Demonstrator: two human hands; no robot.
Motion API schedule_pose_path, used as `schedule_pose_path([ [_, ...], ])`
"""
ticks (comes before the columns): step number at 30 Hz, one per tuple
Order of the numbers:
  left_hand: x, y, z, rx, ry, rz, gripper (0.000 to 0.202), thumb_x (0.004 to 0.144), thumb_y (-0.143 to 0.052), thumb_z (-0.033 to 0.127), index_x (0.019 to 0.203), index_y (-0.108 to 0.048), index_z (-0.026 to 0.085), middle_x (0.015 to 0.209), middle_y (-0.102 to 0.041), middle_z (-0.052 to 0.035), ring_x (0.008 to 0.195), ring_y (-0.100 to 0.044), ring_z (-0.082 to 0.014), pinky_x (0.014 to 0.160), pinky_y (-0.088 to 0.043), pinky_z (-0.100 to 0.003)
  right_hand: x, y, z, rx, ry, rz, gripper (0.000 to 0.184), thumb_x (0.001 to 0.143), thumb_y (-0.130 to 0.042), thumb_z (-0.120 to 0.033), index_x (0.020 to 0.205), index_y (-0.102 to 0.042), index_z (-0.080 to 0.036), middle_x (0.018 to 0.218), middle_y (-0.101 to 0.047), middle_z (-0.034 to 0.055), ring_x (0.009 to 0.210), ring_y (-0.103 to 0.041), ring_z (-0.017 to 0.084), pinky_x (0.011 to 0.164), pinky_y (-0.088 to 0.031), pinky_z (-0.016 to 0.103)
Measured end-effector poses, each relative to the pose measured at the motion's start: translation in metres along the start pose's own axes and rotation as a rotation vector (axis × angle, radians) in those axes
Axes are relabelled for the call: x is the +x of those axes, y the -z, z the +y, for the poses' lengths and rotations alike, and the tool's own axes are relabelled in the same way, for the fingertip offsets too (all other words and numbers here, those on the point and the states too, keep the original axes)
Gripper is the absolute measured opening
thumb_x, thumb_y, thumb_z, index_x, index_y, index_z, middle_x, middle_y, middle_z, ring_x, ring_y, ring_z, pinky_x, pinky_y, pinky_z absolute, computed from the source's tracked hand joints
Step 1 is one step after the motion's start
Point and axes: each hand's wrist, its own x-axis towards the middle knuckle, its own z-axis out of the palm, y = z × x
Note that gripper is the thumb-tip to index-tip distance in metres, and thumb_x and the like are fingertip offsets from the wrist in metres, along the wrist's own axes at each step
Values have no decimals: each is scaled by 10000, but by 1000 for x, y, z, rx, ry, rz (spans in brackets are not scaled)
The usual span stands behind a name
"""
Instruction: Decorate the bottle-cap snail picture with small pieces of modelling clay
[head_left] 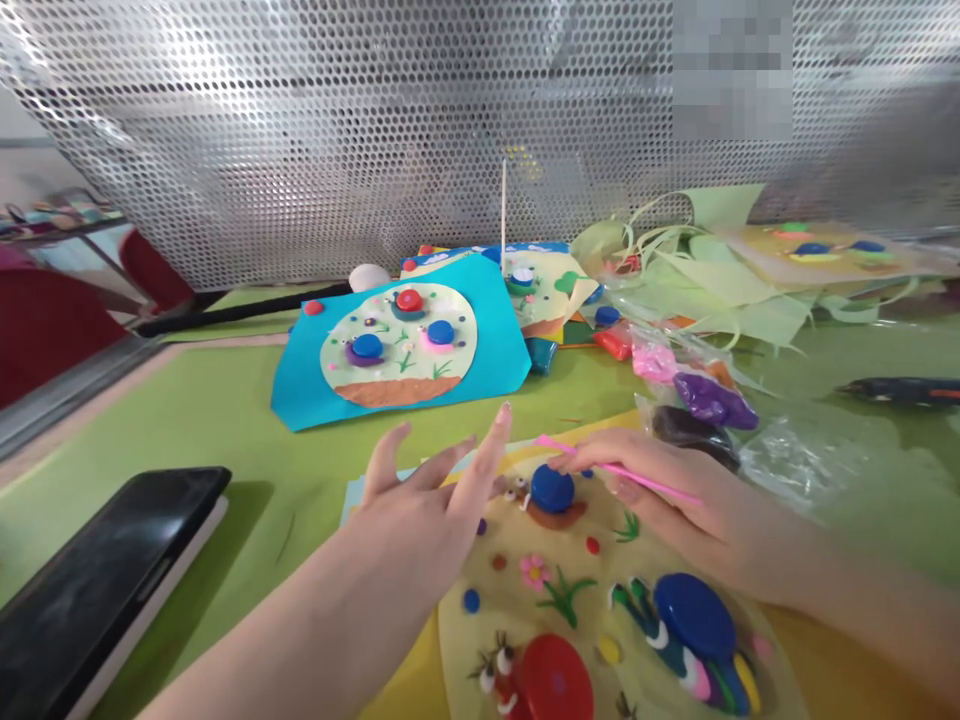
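Observation:
My left hand [424, 520] is spread over the upper left part of a picture on a pale oval sheet [517, 625], its fingers stretched out and holding nothing. My right hand [667, 490] holds a thin pink stick [622, 472], which runs across the fingers. Its fingertips are at the blue cap [553, 489] of a snail with a brown clay body. Lower on the sheet are a snail with a red cap [556, 680] and one with a larger blue cap [695, 613]. Between them are a pink clay flower [535, 571], green clay grass [568, 597] and coloured dots.
A blue card [499, 345] with a similar snail picture lies behind my left hand. A phone [112, 590] is at the left. Bags of purple clay [716, 400] and dark clay [694, 437], paper scraps [697, 265] and a dark pen-like tool [900, 391] are at the right. A perforated metal panel [337, 130] stands behind.

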Motion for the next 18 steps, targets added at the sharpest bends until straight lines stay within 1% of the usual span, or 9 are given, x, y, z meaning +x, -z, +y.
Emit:
schedule_pose_path([
  [2,0,1,2,7,-21,16,792,795,-251,-48,1343,273,180,1124,-656,-30,1269,-398,-234,1042,-50,-677,0,1,0,-12,2,-11,254,951,-335,-287,1132,-510,-260,1230,-583,54,1106,-540,193,902,-458,345],
  [4,-1,2,4,25,-25,37,789,785,-249,-56,1357,243,174,1118,-659,-33,1260,-414,-236,1035,-74,-688,1,1,0,-15,15,-26,260,952,-332,-286,1143,-505,-252,1237,-578,62,1115,-537,197,906,-459,350],
  [8,-3,4,7,106,-37,93,761,794,-219,-70,1404,76,277,1114,-659,17,1239,-446,-226,1038,-129,-679,0,0,0,-22,15,-14,255,947,-347,-280,1149,-498,-246,1242,-573,57,1126,-529,189,927,-448,336],
  [9,-3,5,8,114,-47,107,746,811,-218,-60,1403,61,298,1104,-663,29,1223,-464,-226,1034,-147,-679,0,-1,0,-29,15,-12,250,942,-361,-278,1151,-495,-251,1240,-574,50,1126,-529,186,927,-448,328],
  [11,-4,6,8,105,-53,133,732,833,-234,-39,1395,105,287,1071,-679,29,1192,-496,-225,1023,-186,-678,0,-1,1,-42,18,-12,241,929,-395,-266,1149,-492,-257,1227,-580,39,1122,-531,181,922,-452,314],
  [13,-5,7,8,99,-54,151,754,814,-257,-44,1394,123,251,1065,-682,10,1177,-510,-228,1019,-207,-673,0,-2,1,-57,35,-32,233,914,-431,-243,1137,-498,-249,1195,-597,34,1096,-550,177,900,-468,299],
  [14,-5,7,7,108,-60,154,762,799,-267,-49,1402,90,249,1071,-680,7,1170,-518,-231,1018,-210,-674,0,-3,1,-66,50,-38,231,906,-450,-229,1130,-503,-241,1176,-607,35,1080,-561,175,888,-475,292],
  [15,-5,7,6,123,-70,155,756,790,-275,-49,1411,24,262,1078,-676,8,1161,-526,-235,1015,-208,-678,0,-3,1,-73,63,-36,231,899,-469,-219,1125,-510,-232,1158,-616,37,1065,-570,175,882,-478,288],
  [18,-6,4,2,180,-112,162,677,799,-273,-33,1375,-233,320,1115,-659,19,1139,-542,-254,994,-186,-711,2,-5,1,-80,102,-1,212,888,-509,-217,1099,-534,-210,1125,-633,47,1039,-580,172,897,-463,283],
])
